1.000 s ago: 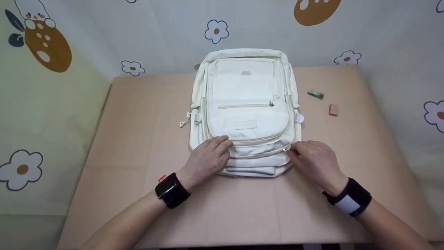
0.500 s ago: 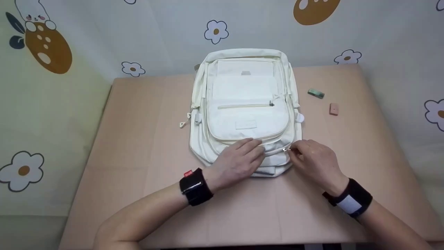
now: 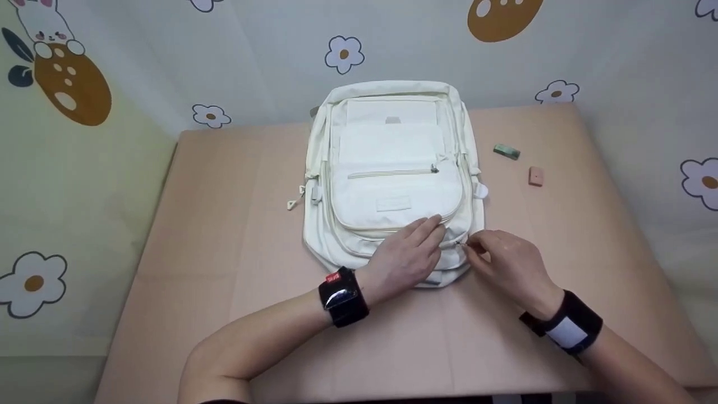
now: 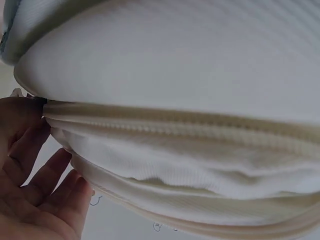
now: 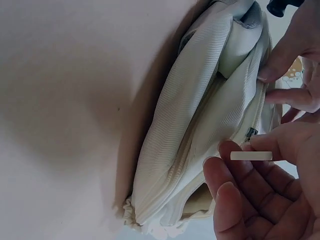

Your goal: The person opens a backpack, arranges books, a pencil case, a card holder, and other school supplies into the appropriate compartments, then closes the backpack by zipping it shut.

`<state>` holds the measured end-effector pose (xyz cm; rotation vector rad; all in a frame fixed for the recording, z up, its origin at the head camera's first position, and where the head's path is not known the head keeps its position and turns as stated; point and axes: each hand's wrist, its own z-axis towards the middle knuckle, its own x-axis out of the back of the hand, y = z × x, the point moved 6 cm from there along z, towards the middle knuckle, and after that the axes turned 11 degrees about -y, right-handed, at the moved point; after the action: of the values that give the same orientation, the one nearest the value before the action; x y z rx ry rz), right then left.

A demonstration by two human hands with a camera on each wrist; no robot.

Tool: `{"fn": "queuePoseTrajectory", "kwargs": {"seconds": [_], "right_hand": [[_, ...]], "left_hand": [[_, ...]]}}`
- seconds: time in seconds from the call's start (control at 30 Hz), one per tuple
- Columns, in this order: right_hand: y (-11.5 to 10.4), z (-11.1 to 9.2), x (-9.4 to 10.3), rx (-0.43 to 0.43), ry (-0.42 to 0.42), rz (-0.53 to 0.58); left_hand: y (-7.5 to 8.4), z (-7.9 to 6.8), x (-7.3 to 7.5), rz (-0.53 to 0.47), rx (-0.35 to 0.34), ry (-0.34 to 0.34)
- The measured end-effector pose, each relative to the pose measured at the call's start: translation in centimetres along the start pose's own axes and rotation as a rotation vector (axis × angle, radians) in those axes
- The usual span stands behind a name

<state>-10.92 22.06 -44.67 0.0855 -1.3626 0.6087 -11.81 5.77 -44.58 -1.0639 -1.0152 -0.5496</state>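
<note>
A cream backpack lies front up, its bottom towards me. My right hand pinches the light zipper pull at the bag's lower right between thumb and index finger. The metal zipper slider shows just beside those fingertips. Across the lower front reaches my left hand, a short way left of the right one. In the right wrist view its thumb and finger pinch the fabric edge along the zipper. The left wrist view shows fingers against the bag's layered, zipped edge.
On the table, right of the bag, lie a small green block and a small pink block. A cord with a pull sticks out at the bag's left side. Patterned cloth surrounds the table's back and sides.
My left hand has moved right along the bag's lower front, closer to my right hand. The right hand stays at the zipper pull in nearly the same place.
</note>
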Motion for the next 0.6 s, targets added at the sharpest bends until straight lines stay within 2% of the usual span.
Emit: {"fn": "queuePoseTrajectory", "kwargs": {"seconds": [0.23,0.4,0.6], "right_hand": [[0.0,0.2,0.1,-0.01,-0.028,0.006],[0.9,0.5,0.4,-0.041,-0.062,0.006],[2.8,1.0,1.2,-0.04,-0.015,-0.009]], "left_hand": [[0.0,0.4,-0.1,0.011,0.004,-0.062],[-0.1,0.5,-0.1,-0.002,0.01,-0.049],[-0.2,0.6,-0.1,-0.021,0.015,-0.023]]}}
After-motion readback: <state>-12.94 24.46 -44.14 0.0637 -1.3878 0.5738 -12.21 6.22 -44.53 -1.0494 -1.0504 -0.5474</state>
